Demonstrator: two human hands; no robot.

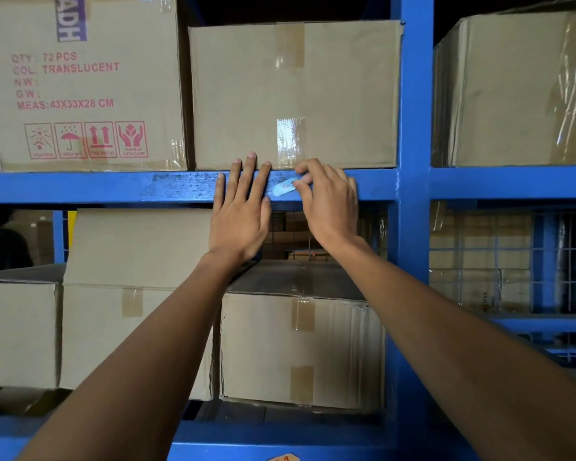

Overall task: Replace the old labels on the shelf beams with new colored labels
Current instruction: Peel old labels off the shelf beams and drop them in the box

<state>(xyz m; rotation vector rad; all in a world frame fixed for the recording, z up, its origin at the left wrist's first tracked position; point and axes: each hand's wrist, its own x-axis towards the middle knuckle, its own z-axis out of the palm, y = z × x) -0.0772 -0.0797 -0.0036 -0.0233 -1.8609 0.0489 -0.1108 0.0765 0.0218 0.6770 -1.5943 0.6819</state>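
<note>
- Label (285, 188), a small pale-blue strip with a red mark, lay tilted on the front face of the blue shelf beam (113, 187), just above centre of the frame.
- Left hand (240, 211) lay flat against the beam just left of the label, fingers straight and spread, fingertips reaching the beam's upper edge; it held nothing.
- Right hand (330, 201) was at the label's right end, fingers curled, thumb and fingertips pinching that end.
- Plain taped carton (295, 94) stood on the beam directly above both hands.
- Printed carton (80, 84), upper left of the frame, carried red text and handling symbols.
- Blue upright (414, 161) met the beam right of the hands.
- Lower cartons (300, 351) sat below the beam, behind the forearms.
- Wire mesh (512, 261) showed at right of the frame.
</note>
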